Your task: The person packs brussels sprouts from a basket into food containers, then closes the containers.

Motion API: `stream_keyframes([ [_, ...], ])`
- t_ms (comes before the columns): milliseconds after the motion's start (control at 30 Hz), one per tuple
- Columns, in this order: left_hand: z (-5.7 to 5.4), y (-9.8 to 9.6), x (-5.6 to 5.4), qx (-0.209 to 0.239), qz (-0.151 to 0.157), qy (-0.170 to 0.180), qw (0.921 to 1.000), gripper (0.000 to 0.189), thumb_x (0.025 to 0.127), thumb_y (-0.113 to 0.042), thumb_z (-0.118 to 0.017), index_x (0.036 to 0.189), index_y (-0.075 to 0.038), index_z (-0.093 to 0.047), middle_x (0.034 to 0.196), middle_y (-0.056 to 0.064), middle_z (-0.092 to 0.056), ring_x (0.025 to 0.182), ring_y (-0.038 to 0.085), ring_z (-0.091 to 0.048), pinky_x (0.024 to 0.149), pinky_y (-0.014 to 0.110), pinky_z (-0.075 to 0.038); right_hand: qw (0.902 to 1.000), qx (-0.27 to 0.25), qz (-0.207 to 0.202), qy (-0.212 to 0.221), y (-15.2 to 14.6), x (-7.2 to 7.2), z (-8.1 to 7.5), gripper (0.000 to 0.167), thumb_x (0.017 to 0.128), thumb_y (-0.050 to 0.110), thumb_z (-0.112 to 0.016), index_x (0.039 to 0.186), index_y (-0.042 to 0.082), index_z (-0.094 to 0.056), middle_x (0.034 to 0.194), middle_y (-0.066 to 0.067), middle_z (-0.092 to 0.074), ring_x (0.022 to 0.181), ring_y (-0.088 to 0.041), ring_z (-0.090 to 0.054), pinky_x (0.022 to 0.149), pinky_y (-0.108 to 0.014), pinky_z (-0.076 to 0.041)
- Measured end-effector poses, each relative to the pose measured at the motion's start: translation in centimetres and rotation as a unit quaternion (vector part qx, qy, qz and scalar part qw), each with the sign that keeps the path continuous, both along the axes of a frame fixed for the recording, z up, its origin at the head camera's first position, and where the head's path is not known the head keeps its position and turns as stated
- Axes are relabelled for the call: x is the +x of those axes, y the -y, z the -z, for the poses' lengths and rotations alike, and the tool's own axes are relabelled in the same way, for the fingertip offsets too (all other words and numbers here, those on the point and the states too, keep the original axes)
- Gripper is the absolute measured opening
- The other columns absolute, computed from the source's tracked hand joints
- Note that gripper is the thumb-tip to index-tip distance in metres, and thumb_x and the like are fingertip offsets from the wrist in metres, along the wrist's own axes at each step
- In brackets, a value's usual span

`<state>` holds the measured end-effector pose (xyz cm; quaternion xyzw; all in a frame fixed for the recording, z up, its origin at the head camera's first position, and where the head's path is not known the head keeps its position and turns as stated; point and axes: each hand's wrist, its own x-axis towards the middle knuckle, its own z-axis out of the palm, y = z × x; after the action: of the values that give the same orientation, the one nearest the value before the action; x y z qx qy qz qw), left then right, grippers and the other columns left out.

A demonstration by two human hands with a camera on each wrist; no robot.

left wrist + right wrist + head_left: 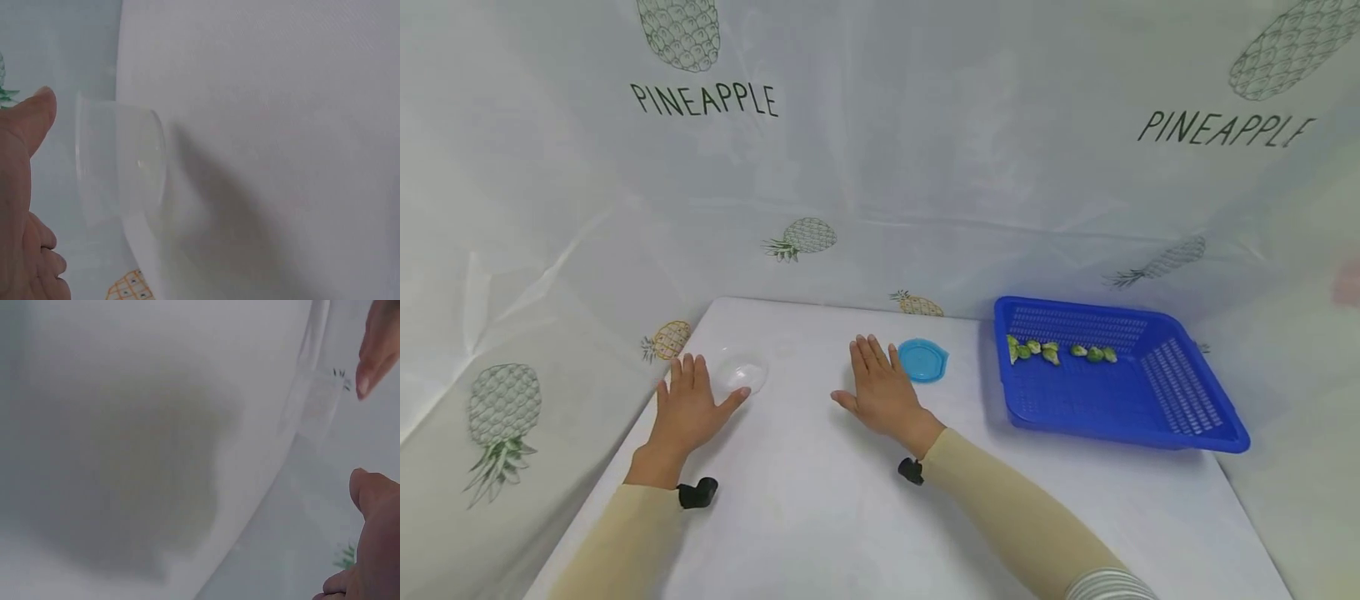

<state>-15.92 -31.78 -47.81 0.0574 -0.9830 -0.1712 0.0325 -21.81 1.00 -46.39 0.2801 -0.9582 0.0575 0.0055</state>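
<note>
My left hand is held over the table's left side, fingers straight and thumb spread, with nothing in it. Just beyond its thumb stands a clear round plastic container. The left wrist view shows that see-through container upright, apart from the hand. Nearer the middle, my right hand is also flat and holds nothing. Beside its fingertips lies a light blue lid. Part of the right hand shows in the right wrist view, with the container in the distance.
A blue plastic basket with perforated sides stands on the right of the white table. Several small green Brussels sprouts lie along its far side. A pineapple-print sheet hangs behind the table.
</note>
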Motion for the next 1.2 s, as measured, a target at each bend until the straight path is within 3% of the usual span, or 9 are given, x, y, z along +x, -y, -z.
stream_keyframes([
  [267, 0.4, -1.2, -2.4, 0.022, -0.016, 0.024, 0.9993, 0.121, 0.098, -0.074, -0.05, 0.158, 0.021, -0.005, 0.166, 0.044, 0.001, 0.156, 0.059, 0.004, 0.125, 0.076, -0.003, 0.9995, 0.01, -0.028, 0.008, 2.8, 0.4, 1.0, 0.092, 0.106, 0.066, -0.043, 0.169, 0.005, -0.017, 0.176, -0.012, -0.014, 0.164, -0.028, -0.009, 0.135, -0.053, -0.011],
  [500, 1.1, -1.7, -3.3, 0.017, -0.013, 0.051, 0.9985, 0.119, 0.1, -0.072, -0.049, 0.159, 0.021, -0.005, 0.166, 0.043, 0.0, 0.156, 0.059, 0.003, 0.127, 0.073, -0.008, 0.9991, 0.017, -0.039, -0.002, 2.9, 0.4, 1.6, 0.091, 0.106, 0.067, -0.041, 0.169, 0.005, -0.019, 0.176, -0.012, -0.017, 0.164, -0.028, -0.011, 0.134, -0.053, -0.013],
  [667, 1.2, -2.6, -3.7, 0.024, 0.018, 0.05, 0.9983, 0.108, 0.102, -0.062, -0.053, 0.161, 0.017, -0.009, 0.169, 0.039, -0.004, 0.158, 0.056, 0.001, 0.129, 0.069, -0.009, 0.9988, 0.029, -0.038, -0.011, 2.6, 0.1, 2.0, 0.09, 0.106, 0.067, -0.04, 0.168, 0.005, -0.02, 0.176, -0.012, -0.018, 0.164, -0.028, -0.013, 0.134, -0.053, -0.015],
  [833, 1.3, -4.1, -3.7, 0.014, 0.07, 0.053, 0.996, 0.106, 0.103, -0.063, -0.053, 0.162, 0.014, -0.011, 0.171, 0.035, -0.006, 0.16, 0.052, 0.001, 0.13, 0.067, -0.009, 0.9986, 0.034, -0.041, -0.004, 2.4, 0.0, 2.1, 0.091, 0.106, 0.067, -0.041, 0.168, 0.005, -0.019, 0.176, -0.012, -0.017, 0.164, -0.028, -0.012, 0.134, -0.054, -0.015],
  [1200, 0.9, -8.6, -2.9, -0.012, 0.184, 0.048, 0.9816, 0.099, 0.103, -0.06, -0.054, 0.164, 0.009, -0.018, 0.173, 0.027, -0.013, 0.162, 0.046, -0.005, 0.131, 0.061, -0.016, 0.9979, 0.044, -0.045, 0.011, 1.7, 0.4, 1.9, 0.093, 0.105, 0.069, -0.04, 0.169, 0.006, -0.016, 0.177, -0.01, -0.013, 0.165, -0.027, -0.009, 0.135, -0.052, -0.012],
])
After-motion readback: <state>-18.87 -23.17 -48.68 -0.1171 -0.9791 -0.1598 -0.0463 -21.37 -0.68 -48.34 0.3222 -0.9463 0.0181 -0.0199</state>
